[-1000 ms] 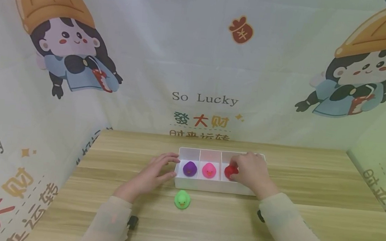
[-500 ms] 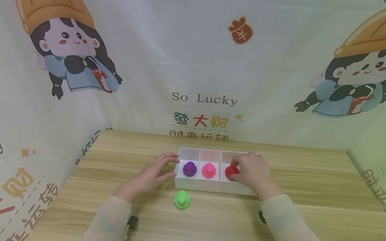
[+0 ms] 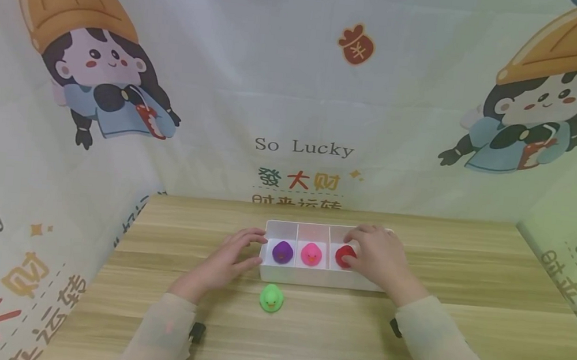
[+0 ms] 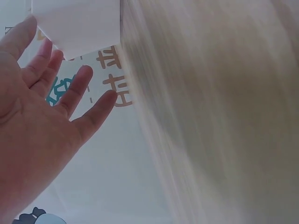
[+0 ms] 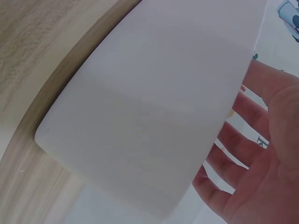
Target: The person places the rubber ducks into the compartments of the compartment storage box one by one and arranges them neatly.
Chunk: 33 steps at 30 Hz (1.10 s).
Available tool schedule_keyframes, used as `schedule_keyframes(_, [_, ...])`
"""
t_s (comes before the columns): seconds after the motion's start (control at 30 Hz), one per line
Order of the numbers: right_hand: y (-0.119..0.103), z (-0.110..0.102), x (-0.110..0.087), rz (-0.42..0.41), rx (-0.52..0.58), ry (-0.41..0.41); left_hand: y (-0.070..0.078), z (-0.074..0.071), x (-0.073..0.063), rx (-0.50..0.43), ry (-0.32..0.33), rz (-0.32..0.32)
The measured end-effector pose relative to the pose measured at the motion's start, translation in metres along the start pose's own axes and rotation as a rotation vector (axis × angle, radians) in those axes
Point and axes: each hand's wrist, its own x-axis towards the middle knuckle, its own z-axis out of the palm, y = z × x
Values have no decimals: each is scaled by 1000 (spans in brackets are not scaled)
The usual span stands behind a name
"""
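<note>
A white box (image 3: 300, 276) with three compartments stands on the table. Its left compartment holds a purple toy duck (image 3: 282, 252), the middle one a pink duck (image 3: 311, 254). In the right compartment sits a red duck (image 3: 345, 251), partly hidden by the thumb of my right hand (image 3: 380, 257). That hand is over the box's right end, with its forefinger apart from the duck; the right wrist view shows loosely spread fingers behind the box wall. My left hand (image 3: 225, 261) has its fingers spread at the box's left end, fingertips right at the rim.
A green toy duck (image 3: 271, 299) stands on the wooden table (image 3: 304, 344) in front of the box's left part. Behind the table hangs a printed cloth (image 3: 306, 106), which also lines both sides.
The right hand's thumb and forefinger have spread apart around the red duck, letting it go, and its wrist has shifted slightly right. The left hand stays in place.
</note>
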Motion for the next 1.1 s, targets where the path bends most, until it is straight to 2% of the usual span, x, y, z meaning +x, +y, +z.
schedule_keyframes(0.23, [-2,0,-3,-4,23,32,2,-3,2,38,-7,12])
schedule_keyframes(0.53, [-7,-4,-6,-3,58,55,2,-7,4,43,-28,8])
schedule_keyframes(0.93, [-14,-11,-15,-71,52,109,1,-7,6,60,-27,21])
schedule_keyframes(1.1, [-17,-12,-19,-87,52,126,1,-7,5,54,-35,2])
